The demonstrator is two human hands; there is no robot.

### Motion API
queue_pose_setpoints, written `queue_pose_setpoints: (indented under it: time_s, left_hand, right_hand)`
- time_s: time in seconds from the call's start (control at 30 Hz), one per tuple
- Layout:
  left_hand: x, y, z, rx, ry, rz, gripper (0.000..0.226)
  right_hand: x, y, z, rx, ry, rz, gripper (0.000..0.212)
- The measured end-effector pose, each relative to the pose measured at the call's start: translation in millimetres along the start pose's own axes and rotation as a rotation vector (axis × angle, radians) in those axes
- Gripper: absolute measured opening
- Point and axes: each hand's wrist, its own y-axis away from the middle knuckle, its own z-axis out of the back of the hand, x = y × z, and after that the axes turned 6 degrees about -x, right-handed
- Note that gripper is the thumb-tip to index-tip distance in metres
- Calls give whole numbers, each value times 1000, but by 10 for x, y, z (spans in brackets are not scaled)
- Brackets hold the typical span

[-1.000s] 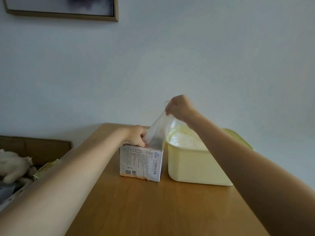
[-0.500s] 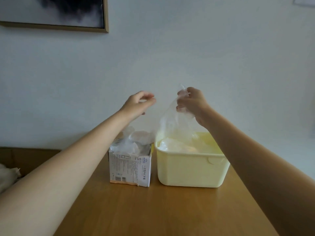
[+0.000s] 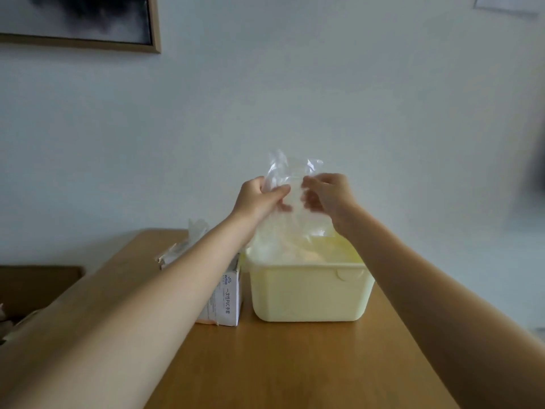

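A thin clear plastic glove (image 3: 290,214) hangs in the air above a pale yellow tub (image 3: 309,293) on the wooden table (image 3: 295,367). My left hand (image 3: 258,199) pinches the glove's upper left edge. My right hand (image 3: 327,194) pinches its upper right edge. The glove's lower part droops toward the tub's opening. To the left of the tub stands a white glove box (image 3: 225,296) with a torn top and clear plastic sticking out; my left forearm hides most of it.
A framed picture (image 3: 79,22) hangs on the wall at upper left. A dark wooden piece of furniture (image 3: 35,284) sits low at the left, beyond the table's edge. The table's near half shows bare wood between my forearms.
My left hand rose from the box and moved right to take hold of the glove. Both hands now hold it together over the tub. The view tilted slightly down.
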Motion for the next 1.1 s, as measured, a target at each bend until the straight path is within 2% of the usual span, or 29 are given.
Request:
queue_pose_setpoints:
  time_s: [0.1,0.17,0.3,0.43,0.57,0.67,0.73,0.8,0.87,0.93,1.0,1.1]
  left_hand:
    - [68,16,-80,-90,-25,10,16]
    - [100,-13,-43,-130,-48,12,19]
    - [126,-74,221,-106,-40,38,30]
    - [114,-168,584,-151,-149,54,26]
    - [177,-321,818,-354,-272,39,25]
    - [190,-391,675,-379,-433,-141,22]
    - [157,-376,453,-257,-497,-304,17]
    - [120,-301,198,46,-631,-389,20]
    - [137,-199,-45,441,-849,-326,39]
    - [241,-151,-185,701,-1101,-222,54]
    - [382,-166,-246,795,-1279,-140,60]
    - [531,-229,-254,851,-1330,16,63]
  right_hand:
    - [-102,-61,-117,-166,231,145,27]
    - [-112,-91,-128,-188,277,202,26]
    - [-132,-168,-57,-226,350,271,21]
    - [-212,-202,84,-301,484,239,24]
    - [-464,-227,234,-318,640,132,28]
    - [-663,-230,320,-309,766,31,28]
    - [-736,-213,360,-273,895,-24,26]
    - [-741,-201,365,-207,1016,-65,23]
    - [-713,-205,349,-149,1142,-82,22]
    - [-678,-189,331,-94,1257,-76,24]
    - [-675,-171,349,-16,1353,-56,25]
    - [-714,-157,402,104,1477,-31,18]
